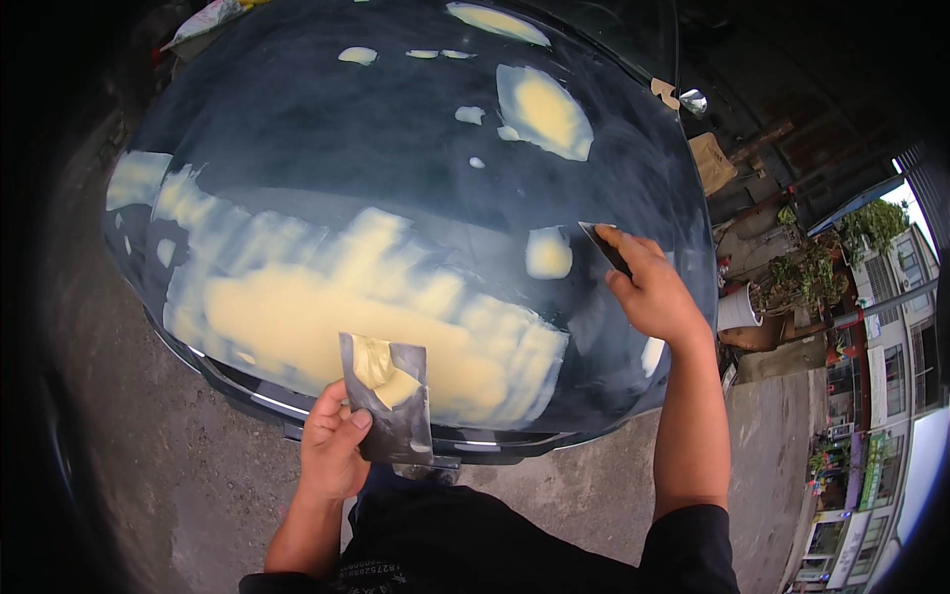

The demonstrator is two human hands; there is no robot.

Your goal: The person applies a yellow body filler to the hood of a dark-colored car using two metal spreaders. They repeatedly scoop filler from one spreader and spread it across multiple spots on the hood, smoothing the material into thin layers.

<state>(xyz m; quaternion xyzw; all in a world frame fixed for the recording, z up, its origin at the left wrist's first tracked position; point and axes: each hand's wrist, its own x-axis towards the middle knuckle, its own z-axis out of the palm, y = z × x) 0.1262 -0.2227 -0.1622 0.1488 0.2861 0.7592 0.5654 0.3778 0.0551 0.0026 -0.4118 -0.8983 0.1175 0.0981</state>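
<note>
My left hand (332,436) grips a flat rectangular plate (394,436) with a lump of pale cream paste (374,361) on its upper part, held over the front edge of the dark car hood (297,148). My right hand (643,287) holds a thin dark spreader (604,247) against or just above the hood's right side; which, I cannot tell. Beside the spreader is a small cream filler patch (547,252). A broad, streaky cream patch (277,317) covers the front of the hood, and several smaller patches lie toward the back.
The front bumper (515,445) runs below the hood, above grey pavement (208,445). At the right are a wing mirror (693,101), potted plants (802,272), a white bucket (737,307) and buildings bent along the rim.
</note>
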